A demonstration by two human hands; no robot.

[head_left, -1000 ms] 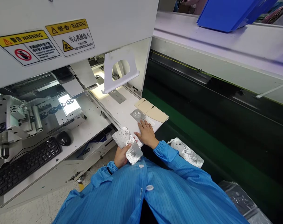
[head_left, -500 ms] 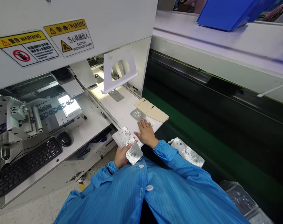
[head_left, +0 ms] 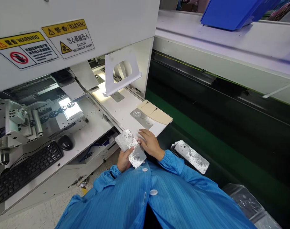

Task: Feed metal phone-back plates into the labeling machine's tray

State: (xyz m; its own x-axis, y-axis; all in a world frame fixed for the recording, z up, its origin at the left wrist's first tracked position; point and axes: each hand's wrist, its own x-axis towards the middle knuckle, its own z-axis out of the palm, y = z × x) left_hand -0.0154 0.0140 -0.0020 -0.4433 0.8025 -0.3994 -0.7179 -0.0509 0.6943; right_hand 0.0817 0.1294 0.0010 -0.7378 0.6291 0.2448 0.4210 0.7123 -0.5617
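My left hand [head_left: 124, 160] is closed around a small stack of phone back panels [head_left: 137, 156], silvery, crinkle-reflective rectangles with round holes at one end. The thumb lies across the top one. Just right of that stack, my right hand [head_left: 151, 143] has its fingers stretched toward the stack's edge; whether the fingertips touch it I cannot tell. Beyond both hands, a single grey phone back panel [head_left: 141, 118] lies flat on the white feed track [head_left: 118, 111], against a cream guide plate [head_left: 156, 111]. Another stack of panels [head_left: 194, 157] sits by my right sleeve.
A white machine housing with warning labels [head_left: 68, 38] overhangs the track. A further panel [head_left: 117, 96] lies deeper in, beneath a white bracket [head_left: 123, 79]. Keyboard [head_left: 27, 170] and mouse [head_left: 65, 142] are at left. A dark green belt [head_left: 207, 133] runs at right; a blue bin [head_left: 230, 14] stands behind.
My right hand has come off the panel on the track and drawn back toward the held stack. That panel has shifted slightly left. The left hand and its stack stay put.
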